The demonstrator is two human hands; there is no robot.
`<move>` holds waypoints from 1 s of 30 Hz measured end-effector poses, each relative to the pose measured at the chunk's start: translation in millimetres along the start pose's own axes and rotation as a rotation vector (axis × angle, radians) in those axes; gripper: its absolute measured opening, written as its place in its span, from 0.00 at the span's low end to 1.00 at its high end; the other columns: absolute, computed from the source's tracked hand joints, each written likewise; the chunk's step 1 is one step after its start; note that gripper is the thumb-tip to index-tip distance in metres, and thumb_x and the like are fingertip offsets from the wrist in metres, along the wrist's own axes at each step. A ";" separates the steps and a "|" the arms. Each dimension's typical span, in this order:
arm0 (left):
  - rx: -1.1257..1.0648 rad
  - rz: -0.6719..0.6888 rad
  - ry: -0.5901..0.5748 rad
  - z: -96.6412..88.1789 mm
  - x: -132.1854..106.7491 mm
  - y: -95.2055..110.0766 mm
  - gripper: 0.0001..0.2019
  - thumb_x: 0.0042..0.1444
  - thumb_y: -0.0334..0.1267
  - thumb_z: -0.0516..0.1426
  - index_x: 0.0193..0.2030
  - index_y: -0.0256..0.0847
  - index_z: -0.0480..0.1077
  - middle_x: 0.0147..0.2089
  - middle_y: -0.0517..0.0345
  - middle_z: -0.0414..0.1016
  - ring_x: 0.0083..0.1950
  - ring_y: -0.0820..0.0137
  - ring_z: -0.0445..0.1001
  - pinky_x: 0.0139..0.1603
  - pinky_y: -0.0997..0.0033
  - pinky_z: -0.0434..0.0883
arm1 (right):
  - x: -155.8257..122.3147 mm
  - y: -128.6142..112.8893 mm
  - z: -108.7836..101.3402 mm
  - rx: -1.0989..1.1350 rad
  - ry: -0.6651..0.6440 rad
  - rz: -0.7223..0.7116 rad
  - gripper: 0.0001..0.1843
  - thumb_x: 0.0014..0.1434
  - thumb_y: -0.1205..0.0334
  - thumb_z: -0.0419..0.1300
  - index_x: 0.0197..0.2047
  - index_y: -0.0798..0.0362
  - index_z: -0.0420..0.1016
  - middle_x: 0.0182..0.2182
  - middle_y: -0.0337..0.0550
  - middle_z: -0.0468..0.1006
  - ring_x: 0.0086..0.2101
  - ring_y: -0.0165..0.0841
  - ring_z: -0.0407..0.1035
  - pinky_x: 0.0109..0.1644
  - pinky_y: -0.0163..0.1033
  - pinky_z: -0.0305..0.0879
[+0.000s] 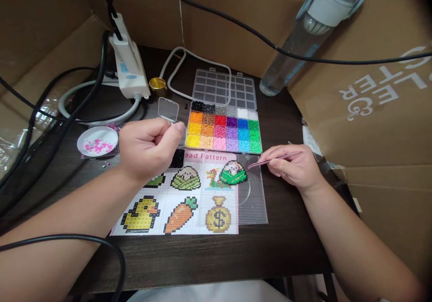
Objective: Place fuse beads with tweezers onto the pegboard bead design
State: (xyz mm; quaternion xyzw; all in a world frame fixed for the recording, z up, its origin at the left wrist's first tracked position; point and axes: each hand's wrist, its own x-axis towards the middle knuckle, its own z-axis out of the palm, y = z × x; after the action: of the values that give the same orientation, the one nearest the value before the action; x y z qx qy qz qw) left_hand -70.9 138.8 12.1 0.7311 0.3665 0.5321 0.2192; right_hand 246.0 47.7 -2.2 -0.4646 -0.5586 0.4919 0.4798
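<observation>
My left hand (146,149) is closed, thumb pressed against the curled fingers, above a small box of black beads (177,159). Whatever it may hold is hidden. My right hand (293,167) grips pink tweezers (275,159), their tips close to the right edge of a bead figure (233,173) in green, white and black. That figure lies on a clear pegboard (254,200), which overlaps a printed pattern sheet (199,194) showing a duck, a carrot and a money bag. Behind the sheet stands an open sorting box (222,128) full of coloured beads.
A white dish (97,141) of pink and white beads sits at left, with loose beads nearby. Behind it are a power strip (130,68) and a gold cup (157,86). Black cables (236,20) cross overhead. A water bottle (300,41) leans at right against cardboard walls.
</observation>
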 end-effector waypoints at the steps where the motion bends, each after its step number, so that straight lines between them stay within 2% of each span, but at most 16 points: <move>1: 0.016 0.002 0.003 -0.3 0.2 0.1 0.25 0.58 0.30 0.60 0.15 0.38 0.52 0.15 0.66 0.49 0.18 0.81 0.49 0.19 0.69 0.47 | 1.9 1.5 -0.3 0.031 0.060 -0.011 0.04 0.57 0.63 0.71 0.36 0.51 0.87 0.35 0.49 0.85 0.17 0.23 0.63 0.19 0.34 0.58; 5: 0.047 0.044 -0.004 -2.2 1.4 0.4 0.25 0.57 0.30 0.61 0.15 0.38 0.51 0.15 0.66 0.48 0.18 0.80 0.49 0.19 0.70 0.48 | 12.6 8.6 -1.6 0.045 0.378 -0.081 0.06 0.56 0.60 0.72 0.37 0.51 0.87 0.31 0.47 0.85 0.16 0.22 0.58 0.19 0.35 0.56; 8: 0.050 0.045 -0.009 -3.5 1.5 0.7 0.25 0.56 0.30 0.61 0.15 0.38 0.51 0.15 0.67 0.48 0.18 0.81 0.49 0.18 0.70 0.48 | 17.9 15.0 -3.9 -0.024 0.497 -0.086 0.07 0.56 0.59 0.72 0.37 0.52 0.86 0.29 0.47 0.84 0.18 0.24 0.60 0.20 0.35 0.56; 13: 0.056 0.026 -0.009 -3.6 0.5 0.7 0.25 0.56 0.29 0.61 0.15 0.38 0.51 0.15 0.67 0.48 0.18 0.81 0.49 0.19 0.69 0.48 | 18.1 23.1 -6.5 -0.100 0.519 -0.071 0.08 0.56 0.58 0.72 0.39 0.52 0.86 0.27 0.45 0.82 0.18 0.24 0.61 0.21 0.35 0.56; 21: 0.060 0.005 0.000 -2.7 -0.2 1.1 0.25 0.57 0.30 0.61 0.15 0.38 0.50 0.15 0.67 0.48 0.18 0.81 0.48 0.20 0.69 0.49 | 19.0 19.8 -2.2 -0.171 0.497 -0.054 0.07 0.58 0.58 0.71 0.39 0.50 0.87 0.35 0.48 0.86 0.19 0.24 0.62 0.21 0.35 0.59; 30: 0.075 -0.008 -0.001 -3.1 -0.4 1.3 0.25 0.57 0.30 0.61 0.15 0.38 0.50 0.15 0.67 0.48 0.18 0.80 0.49 0.20 0.68 0.49 | 19.4 18.8 -2.3 -0.191 0.503 -0.033 0.08 0.58 0.58 0.70 0.37 0.52 0.86 0.35 0.50 0.86 0.19 0.24 0.62 0.21 0.35 0.59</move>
State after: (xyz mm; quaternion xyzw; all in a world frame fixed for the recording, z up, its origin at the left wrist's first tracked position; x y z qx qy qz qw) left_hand -73.4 137.5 13.9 0.7376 0.3889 0.5167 0.1941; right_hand 247.1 68.7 -19.2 -0.6063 -0.4730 0.2983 0.5654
